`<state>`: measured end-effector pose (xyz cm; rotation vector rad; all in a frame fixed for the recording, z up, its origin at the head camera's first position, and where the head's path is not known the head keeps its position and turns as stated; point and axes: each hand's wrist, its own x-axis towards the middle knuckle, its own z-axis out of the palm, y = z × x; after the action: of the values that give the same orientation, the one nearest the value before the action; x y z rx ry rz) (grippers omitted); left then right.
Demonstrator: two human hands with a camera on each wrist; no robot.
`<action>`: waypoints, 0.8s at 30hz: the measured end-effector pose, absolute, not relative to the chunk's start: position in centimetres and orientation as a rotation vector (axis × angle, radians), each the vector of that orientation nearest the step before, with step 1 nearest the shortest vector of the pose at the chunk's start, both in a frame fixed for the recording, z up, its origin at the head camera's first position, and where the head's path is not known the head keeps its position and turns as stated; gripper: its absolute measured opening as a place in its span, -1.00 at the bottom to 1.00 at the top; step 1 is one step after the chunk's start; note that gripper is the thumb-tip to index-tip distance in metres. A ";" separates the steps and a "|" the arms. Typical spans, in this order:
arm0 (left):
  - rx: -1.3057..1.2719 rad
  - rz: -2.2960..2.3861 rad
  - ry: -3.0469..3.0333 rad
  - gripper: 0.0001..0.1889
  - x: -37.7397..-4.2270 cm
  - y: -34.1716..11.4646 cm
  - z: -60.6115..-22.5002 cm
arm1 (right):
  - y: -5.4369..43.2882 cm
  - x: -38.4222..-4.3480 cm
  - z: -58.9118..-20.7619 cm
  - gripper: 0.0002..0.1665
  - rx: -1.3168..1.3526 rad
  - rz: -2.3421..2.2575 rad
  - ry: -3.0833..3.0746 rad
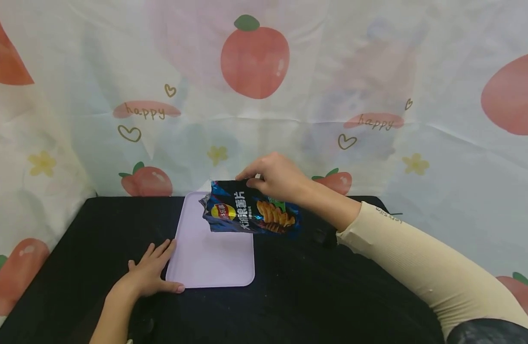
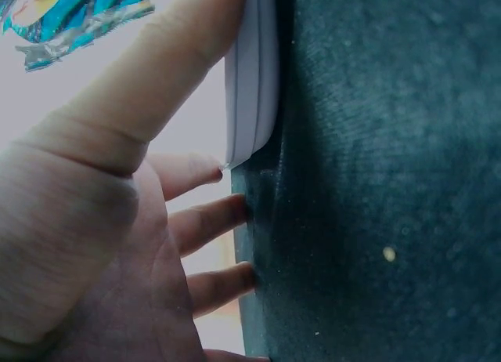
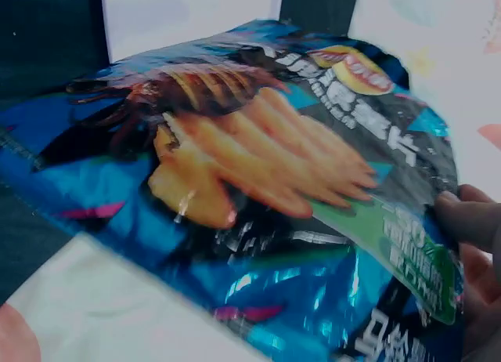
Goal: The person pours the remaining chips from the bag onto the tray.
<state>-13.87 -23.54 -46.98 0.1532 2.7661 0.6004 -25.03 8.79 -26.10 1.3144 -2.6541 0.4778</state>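
Observation:
A dark blue bag of potato chips (image 1: 229,224) hangs sideways over the far part of a pale purple tray (image 1: 212,263). My right hand (image 1: 278,179) pinches the bag's upper edge between thumb and fingers. In the right wrist view the chip bag (image 3: 235,158) fills most of the picture, its printed face showing ridged chips. My left hand (image 1: 149,272) rests at the tray's near left corner, fingers spread along the side and thumb at the front edge. The left wrist view shows that thumb (image 2: 156,80) against the tray's rim (image 2: 252,88).
A black cloth (image 1: 315,291) covers the table under the tray. Behind it hangs a pale curtain (image 1: 255,129) printed with fruit, hearts and flowers. A small dark object (image 1: 326,236) lies on the cloth below the right forearm; its kind is unclear.

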 end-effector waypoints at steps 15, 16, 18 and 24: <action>0.148 0.606 2.760 0.35 -13.9 -23.5 -47.0 | 9.0 -24.7 -25.7 -0.72 1.288 0.365 -2.666; 0.145 0.606 2.759 0.35 -13.9 -23.5 -47.0 | 9.0 -24.7 -25.7 -0.72 1.289 0.356 -2.663; 0.140 0.612 2.757 0.34 -13.9 -23.5 -47.0 | 9.0 -24.7 -25.7 -0.72 1.297 0.340 -2.658; 0.141 0.619 2.757 0.34 -13.9 -23.5 -46.9 | 9.1 -24.7 -25.5 -0.72 1.292 0.333 -2.634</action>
<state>-13.93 -23.51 -46.94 0.1406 2.7571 0.6192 -24.71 9.05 -25.46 1.2920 -2.6344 0.3330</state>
